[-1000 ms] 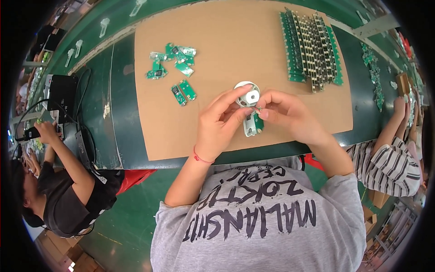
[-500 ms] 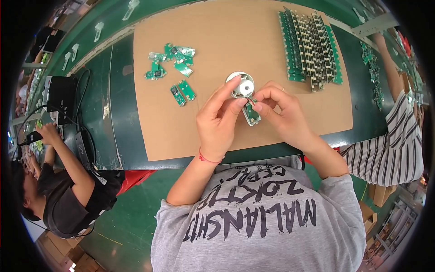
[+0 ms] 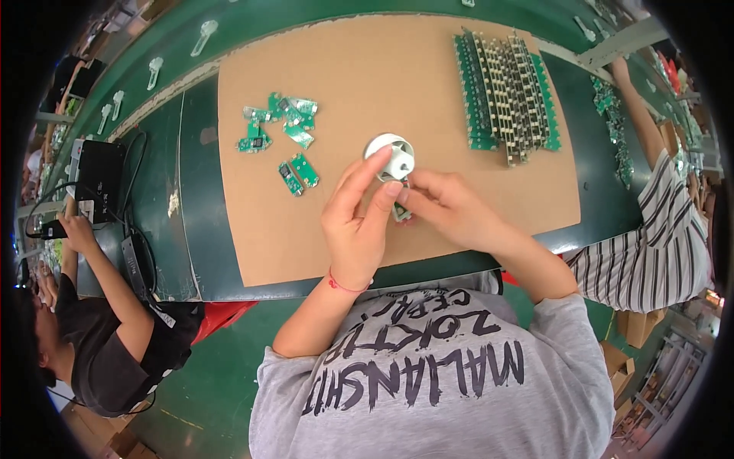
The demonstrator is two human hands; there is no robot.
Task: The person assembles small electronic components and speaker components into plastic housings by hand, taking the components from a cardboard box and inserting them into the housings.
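Observation:
My left hand (image 3: pixel 356 222) holds a white plastic housing (image 3: pixel 376 144) that looks like a small handheld fan, with a round rim and a white hub at its centre. The left index finger lies along the rim and the thumb presses near the neck. A strip of green circuit board (image 3: pixel 400 212) shows in the short handle below. Close against the neck, my right hand (image 3: pixel 451 208) is closed in a pinch, thumb and index finger together. Whatever lies between those fingertips is hidden.
Loose green circuit boards (image 3: pixel 294 122) lie on the brown board (image 3: pixel 344 69) to the left. Rows of joined circuit boards (image 3: pixel 508 99) stand at the far right. A black box with cables (image 3: pixel 101 180) is at left. People sit on both sides; white parts (image 3: pixel 205 37) lie beyond.
The view has shifted slightly. The housing has turned a little in my left hand, and my right fingers have closed over its neck, covering the dark wire seen there before.

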